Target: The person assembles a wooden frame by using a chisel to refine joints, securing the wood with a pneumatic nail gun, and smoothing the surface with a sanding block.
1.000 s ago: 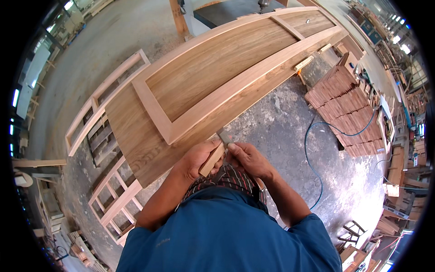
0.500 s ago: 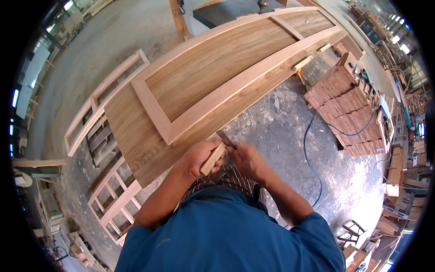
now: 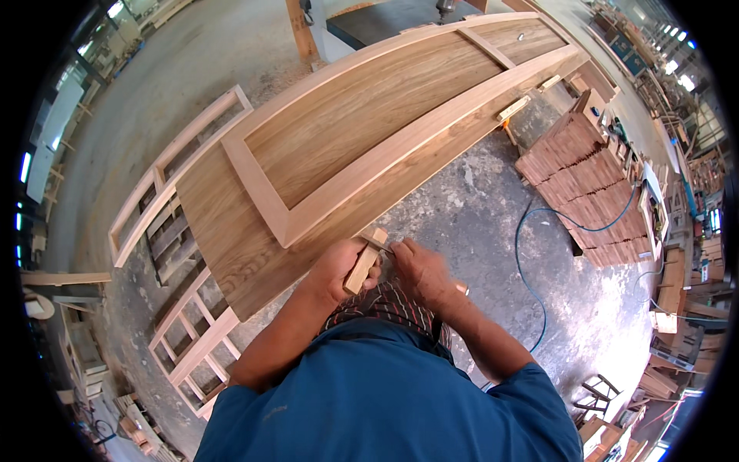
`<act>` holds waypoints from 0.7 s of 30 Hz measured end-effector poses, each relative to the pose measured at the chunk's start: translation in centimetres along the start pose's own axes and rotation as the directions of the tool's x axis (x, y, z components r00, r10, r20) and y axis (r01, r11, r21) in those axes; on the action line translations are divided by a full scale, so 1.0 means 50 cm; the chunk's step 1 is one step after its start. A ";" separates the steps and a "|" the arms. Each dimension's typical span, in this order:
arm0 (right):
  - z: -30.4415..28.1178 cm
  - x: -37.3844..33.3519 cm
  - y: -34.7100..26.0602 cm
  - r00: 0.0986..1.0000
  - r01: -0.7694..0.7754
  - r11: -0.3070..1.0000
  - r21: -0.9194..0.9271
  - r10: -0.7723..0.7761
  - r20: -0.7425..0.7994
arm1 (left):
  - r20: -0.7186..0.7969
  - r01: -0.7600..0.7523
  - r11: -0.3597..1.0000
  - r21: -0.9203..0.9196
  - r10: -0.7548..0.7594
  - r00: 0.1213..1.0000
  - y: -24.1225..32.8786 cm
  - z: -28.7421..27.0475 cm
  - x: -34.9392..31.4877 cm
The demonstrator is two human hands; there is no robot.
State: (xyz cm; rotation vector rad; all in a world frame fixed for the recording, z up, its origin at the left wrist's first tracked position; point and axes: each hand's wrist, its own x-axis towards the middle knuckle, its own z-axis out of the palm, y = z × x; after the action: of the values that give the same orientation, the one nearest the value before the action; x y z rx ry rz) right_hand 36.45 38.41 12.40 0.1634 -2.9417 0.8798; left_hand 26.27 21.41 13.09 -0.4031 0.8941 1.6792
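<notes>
"Big stuff first?"

"Wooden panel (image 3: 219, 235), pale mitred frame (image 3: 400, 152) lying on it. Stack of wood slats (image 3: 581, 185) off to the right."

"Hands?"

"Left hand (image 3: 336, 271) wrapped round a wooden block (image 3: 360, 271). Right hand (image 3: 420, 271) gripping a tool; pale rounded end, probably its handle, pokes out by the wrist."

"Block's where?"

"Between the hands, held up in front of the waist, near the panel's close edge. Tool's thin metal blade (image 3: 376, 242) crosses its upper end. Pressure: can't tell."

"Risks?"

"My read: blade skids off into the left fingers if a stroke overshoots or the block twists. No clamp on it, only that grip. A wild slip might nick the panel too, being so near."
</notes>
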 end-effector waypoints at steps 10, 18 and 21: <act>-0.015 -0.029 0.024 0.852 -0.418 0.168 0.893 0.414 0.321 | 0.184 0.053 0.992 0.110 -0.073 0.980 0.014 -0.002 -0.031; -0.050 -0.019 -0.020 0.871 -0.487 0.483 0.728 0.336 0.359 | 0.078 0.044 0.987 0.158 -0.057 0.995 0.013 -0.002 -0.013; -0.029 -0.018 -0.033 0.900 -0.435 0.748 0.501 0.374 0.222 | 0.099 0.012 0.986 0.169 -0.029 0.995 0.014 -0.006 -0.007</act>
State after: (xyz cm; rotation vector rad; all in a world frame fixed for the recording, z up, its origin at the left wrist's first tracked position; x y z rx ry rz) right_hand 37.59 37.93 14.42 -0.4451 -2.7667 1.8102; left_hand 25.65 20.87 13.39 -0.2100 0.9448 1.5774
